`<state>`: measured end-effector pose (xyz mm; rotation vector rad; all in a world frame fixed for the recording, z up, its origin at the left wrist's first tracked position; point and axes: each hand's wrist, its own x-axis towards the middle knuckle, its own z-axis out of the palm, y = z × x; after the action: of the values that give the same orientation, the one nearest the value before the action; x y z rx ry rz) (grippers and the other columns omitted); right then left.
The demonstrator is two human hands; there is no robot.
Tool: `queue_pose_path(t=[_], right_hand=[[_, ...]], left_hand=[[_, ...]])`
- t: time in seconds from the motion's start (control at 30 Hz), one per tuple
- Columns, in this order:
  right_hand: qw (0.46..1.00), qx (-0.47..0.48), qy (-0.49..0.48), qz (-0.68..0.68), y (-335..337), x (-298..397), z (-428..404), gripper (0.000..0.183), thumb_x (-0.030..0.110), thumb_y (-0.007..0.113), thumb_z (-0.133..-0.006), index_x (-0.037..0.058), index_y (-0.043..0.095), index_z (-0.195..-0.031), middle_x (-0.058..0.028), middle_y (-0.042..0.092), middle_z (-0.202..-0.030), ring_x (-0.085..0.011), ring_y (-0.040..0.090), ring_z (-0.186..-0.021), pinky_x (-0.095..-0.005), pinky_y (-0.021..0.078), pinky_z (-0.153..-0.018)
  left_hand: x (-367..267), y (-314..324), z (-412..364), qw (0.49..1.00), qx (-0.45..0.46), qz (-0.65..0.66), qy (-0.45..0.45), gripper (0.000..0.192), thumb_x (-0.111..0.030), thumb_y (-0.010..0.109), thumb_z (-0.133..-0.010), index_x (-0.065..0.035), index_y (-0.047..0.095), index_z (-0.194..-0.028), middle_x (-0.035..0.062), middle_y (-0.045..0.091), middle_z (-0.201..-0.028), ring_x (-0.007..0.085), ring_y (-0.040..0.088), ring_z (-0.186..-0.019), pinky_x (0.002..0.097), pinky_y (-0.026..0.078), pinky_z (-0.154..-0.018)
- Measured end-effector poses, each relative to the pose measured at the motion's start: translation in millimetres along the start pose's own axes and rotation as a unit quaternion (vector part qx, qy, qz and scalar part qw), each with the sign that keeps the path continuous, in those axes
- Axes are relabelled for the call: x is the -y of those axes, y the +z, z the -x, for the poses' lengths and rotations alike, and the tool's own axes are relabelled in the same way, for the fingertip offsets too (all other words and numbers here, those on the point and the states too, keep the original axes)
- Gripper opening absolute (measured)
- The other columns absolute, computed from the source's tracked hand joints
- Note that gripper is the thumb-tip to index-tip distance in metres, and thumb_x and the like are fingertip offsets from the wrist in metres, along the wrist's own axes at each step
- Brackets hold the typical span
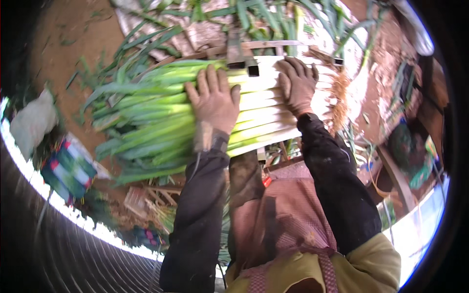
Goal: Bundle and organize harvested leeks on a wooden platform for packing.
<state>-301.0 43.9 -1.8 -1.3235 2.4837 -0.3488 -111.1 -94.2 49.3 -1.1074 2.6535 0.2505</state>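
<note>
A wide layer of large green onions (161,113) lies side by side before me, leafy ends to the left, white shanks and brown roots to the right. My left hand (216,99) lies flat on the pale green part of the stalks, fingers spread. On the white shanks rests my right hand (298,84), its fingers bent near the far edge of the layer; whether they grip a stalk cannot be told. Square metal tube ends of a frame (253,70) stand at the far edge between my hands. Both hands look gloved.
Loose onion leaves and stalks (263,18) lie on pale sheeting beyond the frame. A whitish sack (34,121) and a blue-green patterned bundle (69,168) are at the left. At the lower left is a crate (136,201). A curved bar (397,179) stands at the right.
</note>
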Motion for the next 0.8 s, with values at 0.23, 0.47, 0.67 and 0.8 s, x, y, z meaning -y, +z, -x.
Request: queue_pose_path(t=[0.23,0.47,0.67,0.8], right_hand=[[0.999,-0.034,-0.002,0.014,10,-5,0,0.037,0.041,0.054,-0.097,0.0228,0.07,-0.125,0.0016,0.061,-0.14,-0.0211,0.049,-0.135,-0.0512,0.0179,-0.12],[0.999,-0.024,0.014,0.04,9,-4,-1,0.035,0.044,0.055,-0.098,0.0234,0.069,-0.123,-0.0007,0.063,-0.133,-0.0213,0.052,-0.133,-0.0551,0.0188,-0.12],[0.999,-0.036,0.008,0.025,10,-3,-4,0.037,0.045,0.056,-0.098,0.0234,0.07,-0.124,0.0008,0.065,-0.131,-0.0206,0.051,-0.133,-0.0533,0.0165,-0.121],[0.999,-0.04,0.006,-0.007,1,-3,-2,0.038,0.046,0.053,-0.099,0.0221,0.069,-0.124,0.0006,0.065,-0.132,-0.0213,0.05,-0.134,-0.0549,0.016,-0.121]], left_hand=[[3,7,1,0.997,-0.061,-0.035,0.042,0.054,-0.047,0.058,-0.098,-0.0056,0.062,-0.133,0.0139,0.055,-0.145,0.0344,0.045,-0.138,0.0625,0.02,-0.117],[3,7,-2,0.994,-0.076,-0.049,0.06,0.047,-0.042,0.057,-0.1,-0.0071,0.061,-0.131,0.0133,0.057,-0.142,0.031,0.048,-0.135,0.0614,0.029,-0.111],[1,9,-2,0.995,-0.066,-0.065,0.049,0.046,-0.042,0.058,-0.099,-0.0084,0.06,-0.132,0.0113,0.057,-0.142,0.0298,0.047,-0.136,0.0603,0.028,-0.112],[0,8,-3,0.993,-0.07,-0.075,0.05,0.046,-0.041,0.059,-0.099,-0.0096,0.06,-0.132,0.0103,0.057,-0.142,0.0294,0.047,-0.136,0.0594,0.027,-0.112]])
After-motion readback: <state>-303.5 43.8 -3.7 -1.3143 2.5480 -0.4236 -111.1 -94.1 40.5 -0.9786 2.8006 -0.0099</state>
